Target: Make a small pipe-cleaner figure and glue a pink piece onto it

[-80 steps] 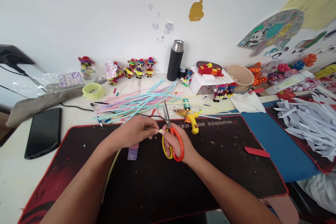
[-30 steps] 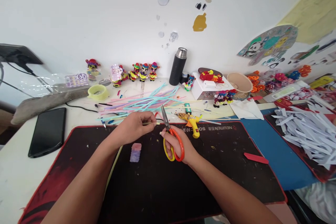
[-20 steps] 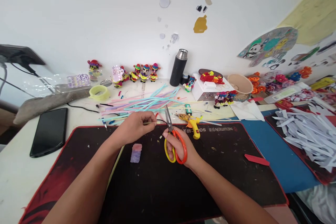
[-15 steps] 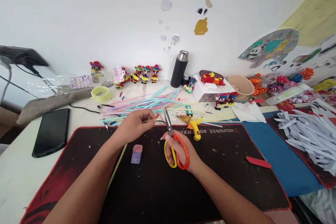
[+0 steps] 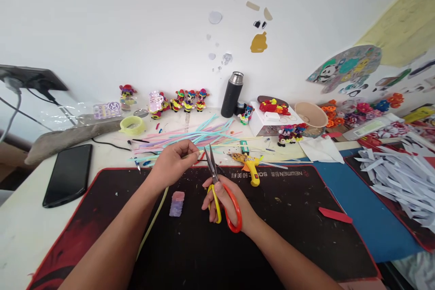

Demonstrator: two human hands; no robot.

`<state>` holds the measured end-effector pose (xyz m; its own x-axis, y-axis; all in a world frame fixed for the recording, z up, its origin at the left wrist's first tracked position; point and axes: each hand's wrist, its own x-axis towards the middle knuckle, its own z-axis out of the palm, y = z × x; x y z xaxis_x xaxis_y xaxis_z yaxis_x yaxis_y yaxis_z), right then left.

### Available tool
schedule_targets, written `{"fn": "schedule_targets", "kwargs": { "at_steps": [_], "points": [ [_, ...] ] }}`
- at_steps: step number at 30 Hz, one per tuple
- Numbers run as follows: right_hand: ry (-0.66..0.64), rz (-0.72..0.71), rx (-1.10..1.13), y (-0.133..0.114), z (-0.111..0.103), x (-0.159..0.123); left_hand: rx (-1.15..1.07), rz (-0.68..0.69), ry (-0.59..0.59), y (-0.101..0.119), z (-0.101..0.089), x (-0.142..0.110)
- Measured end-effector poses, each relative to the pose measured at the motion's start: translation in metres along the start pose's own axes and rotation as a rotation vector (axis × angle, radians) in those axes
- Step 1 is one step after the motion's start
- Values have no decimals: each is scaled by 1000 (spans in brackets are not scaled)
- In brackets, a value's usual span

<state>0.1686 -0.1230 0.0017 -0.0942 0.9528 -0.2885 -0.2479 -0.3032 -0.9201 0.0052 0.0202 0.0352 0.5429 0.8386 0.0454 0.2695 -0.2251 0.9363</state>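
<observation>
Left hand: I see my left hand (image 5: pixel 176 161) above the mat's far edge, thumb and forefinger pinched on the pale green strip (image 5: pixel 152 226).
Strip: trails below the left forearm, over the dark mat (image 5: pixel 204 258).
Right hand: my right hand (image 5: pixel 231 197) has its fingers wrapped around the scissors' (image 5: pixel 211 170) handles; blades parted, tips up, near the left fingertips.
Mat: pink-and-purple piece (image 5: pixel 177 204) lies between my forearms; yellow glue gun (image 5: pixel 250 167) across the far edge.
Tabletop (image 5: pixel 20 235): pastel strips (image 5: pixel 204 131) heaped beyond; phone (image 5: pixel 68 174) left.
</observation>
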Motion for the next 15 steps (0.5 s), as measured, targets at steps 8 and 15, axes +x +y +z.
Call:
{"fn": "schedule_targets", "kwargs": {
  "at_steps": [8,15],
  "points": [
    [74,5,-83,-4,12,4,248,101,21,2,13,-5],
    [102,-3,-114,-4,15,6,666,290,59,-4,17,-5]
  ]
}}
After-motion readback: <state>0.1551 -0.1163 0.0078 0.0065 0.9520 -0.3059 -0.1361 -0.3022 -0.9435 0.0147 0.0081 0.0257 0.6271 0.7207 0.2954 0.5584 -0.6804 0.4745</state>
